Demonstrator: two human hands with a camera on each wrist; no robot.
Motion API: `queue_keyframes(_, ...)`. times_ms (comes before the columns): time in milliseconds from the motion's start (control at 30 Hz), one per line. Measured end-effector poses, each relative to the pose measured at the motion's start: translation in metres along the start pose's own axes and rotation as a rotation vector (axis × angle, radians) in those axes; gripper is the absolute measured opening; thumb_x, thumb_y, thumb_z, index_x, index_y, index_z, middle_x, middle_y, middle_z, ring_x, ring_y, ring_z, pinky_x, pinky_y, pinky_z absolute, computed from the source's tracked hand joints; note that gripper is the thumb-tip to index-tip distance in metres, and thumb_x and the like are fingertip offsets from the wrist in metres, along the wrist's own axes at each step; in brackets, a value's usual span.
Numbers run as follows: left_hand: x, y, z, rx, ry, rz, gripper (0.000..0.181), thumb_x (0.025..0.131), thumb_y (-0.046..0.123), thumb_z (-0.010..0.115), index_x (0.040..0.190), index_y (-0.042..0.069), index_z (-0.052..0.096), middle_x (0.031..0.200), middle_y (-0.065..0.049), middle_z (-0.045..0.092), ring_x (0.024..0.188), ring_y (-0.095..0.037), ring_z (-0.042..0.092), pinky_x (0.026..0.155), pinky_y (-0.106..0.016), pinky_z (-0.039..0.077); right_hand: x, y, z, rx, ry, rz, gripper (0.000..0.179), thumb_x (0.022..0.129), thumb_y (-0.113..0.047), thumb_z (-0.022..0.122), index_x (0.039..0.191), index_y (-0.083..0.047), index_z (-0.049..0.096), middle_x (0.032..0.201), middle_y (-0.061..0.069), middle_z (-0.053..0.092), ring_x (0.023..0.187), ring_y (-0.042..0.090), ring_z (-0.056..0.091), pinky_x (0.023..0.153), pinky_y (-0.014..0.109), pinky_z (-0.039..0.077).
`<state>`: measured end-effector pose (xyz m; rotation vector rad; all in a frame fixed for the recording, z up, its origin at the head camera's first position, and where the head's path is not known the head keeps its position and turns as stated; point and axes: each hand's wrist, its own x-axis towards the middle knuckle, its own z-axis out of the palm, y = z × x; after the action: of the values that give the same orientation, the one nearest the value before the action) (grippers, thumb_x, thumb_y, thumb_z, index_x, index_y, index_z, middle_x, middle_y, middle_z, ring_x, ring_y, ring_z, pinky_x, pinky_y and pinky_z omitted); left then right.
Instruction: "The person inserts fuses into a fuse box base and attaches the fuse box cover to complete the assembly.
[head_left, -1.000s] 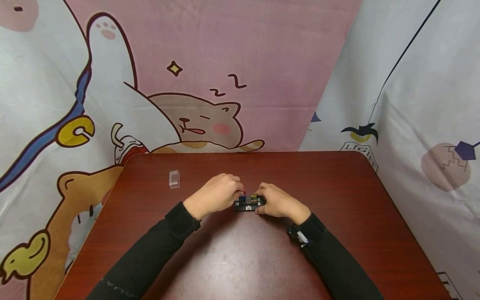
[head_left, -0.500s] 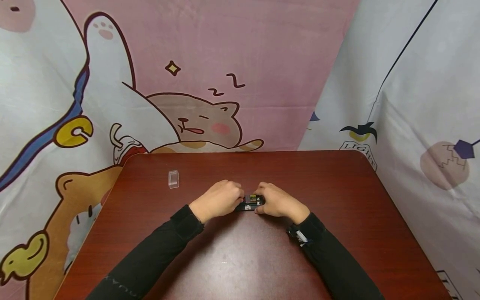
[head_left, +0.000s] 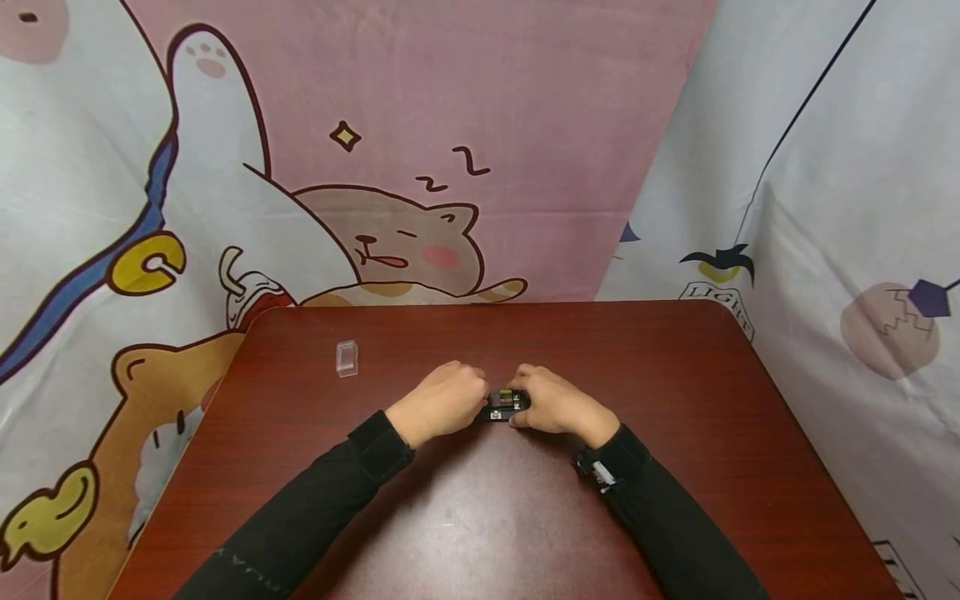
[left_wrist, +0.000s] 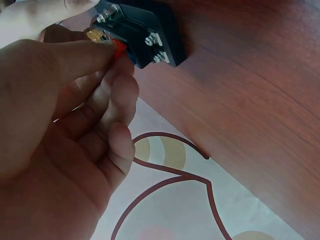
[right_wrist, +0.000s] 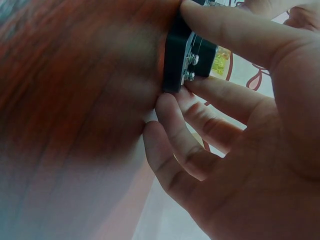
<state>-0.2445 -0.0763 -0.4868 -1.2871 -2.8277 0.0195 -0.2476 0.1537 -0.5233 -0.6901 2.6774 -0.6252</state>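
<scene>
A small black fuse block (head_left: 504, 414) with metal screw terminals sits on the table between my two hands. My left hand (head_left: 442, 398) covers its left end. In the left wrist view, thumb and forefinger pinch a small red blade fuse (left_wrist: 119, 47) at the block, with an amber piece (left_wrist: 95, 35) beside it. My right hand (head_left: 561, 402) grips the block's right end, thumb on the near side and fingers on the far side. A yellow-green fuse (right_wrist: 219, 62) shows at the block in the right wrist view.
A clear plastic cover (head_left: 347, 358) lies on the brown table (head_left: 637, 350) at the back left. Behind the table hangs a printed cartoon cloth (head_left: 555, 125). A small device (head_left: 602, 473) is strapped at the right sleeve.
My left hand has come slightly lower and to the right over the block's left end, hiding the red and blue pieces from the head view. My right hand has stayed in place.
</scene>
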Motion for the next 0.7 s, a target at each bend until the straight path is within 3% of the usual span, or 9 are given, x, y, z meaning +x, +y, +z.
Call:
queue_keyframes(133,0.0007,0.0015,-0.0004,0.026,0.002,-0.007,0.011,0.101,0.024,0.083,0.095,0.014,0.084,0.091,0.001,0.076,0.085,-0.017,0.076,0.084,-0.039,0.06,0.0001,0.0006,-0.0003,-0.005,0.011,-0.009,0.047,0.093,-0.027,0.09,0.136,-0.015,0.076,0.121,-0.003,0.064,0.111,0.017,0.059,0.097,0.042,0.053)
queue_keyframes(500,-0.0003,0.0002,0.0019,-0.037,0.008,-0.032,0.007,0.1,0.021,0.083,0.097,0.015,0.084,0.093,0.002,0.076,0.085,-0.016,0.075,0.086,-0.04,0.06,0.0,0.002,0.0013,-0.016,0.001,0.006,0.048,0.094,-0.029,0.089,0.139,-0.015,0.075,0.123,-0.003,0.064,0.112,0.017,0.06,0.098,0.042,0.053)
queue_keyframes(700,0.0001,0.0,0.0028,-0.013,-0.004,-0.022,0.007,0.101,0.02,0.082,0.097,0.015,0.084,0.092,0.002,0.076,0.085,-0.015,0.075,0.086,-0.039,0.06,0.0011,0.0014,0.0014,-0.019,0.004,0.002,0.049,0.093,-0.029,0.09,0.138,-0.015,0.076,0.123,-0.002,0.064,0.112,0.017,0.06,0.098,0.042,0.053)
